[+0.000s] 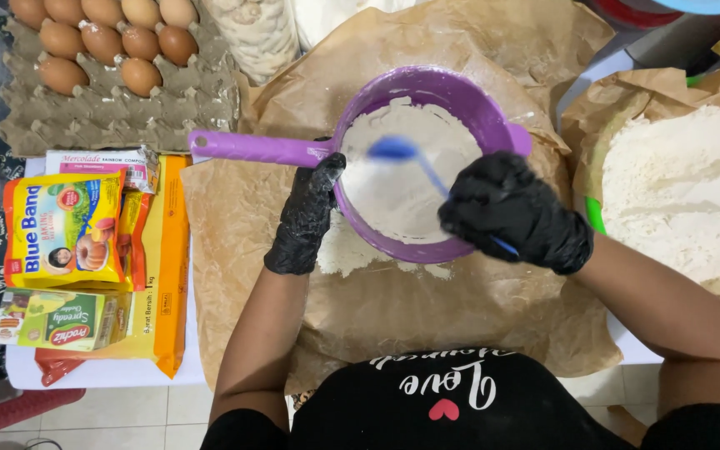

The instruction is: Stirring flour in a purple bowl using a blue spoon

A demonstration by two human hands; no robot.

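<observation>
The right hand (517, 212), in a black glove, is closed around the handle of a blue spoon (402, 151). The spoon's long axis slants up and to the left, its bowl blurred over the flour inside the purple sieve (468, 100). The left hand (306, 218), also gloved, curls against the sieve's rim where its long handle joins; that handle points left. Sieve and sifted flour (345, 252) lie over brown paper (235, 242) on the table (102, 375).

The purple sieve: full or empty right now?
Partly full: white flour covers the bottom of the purple sieve, well below its rim.
</observation>
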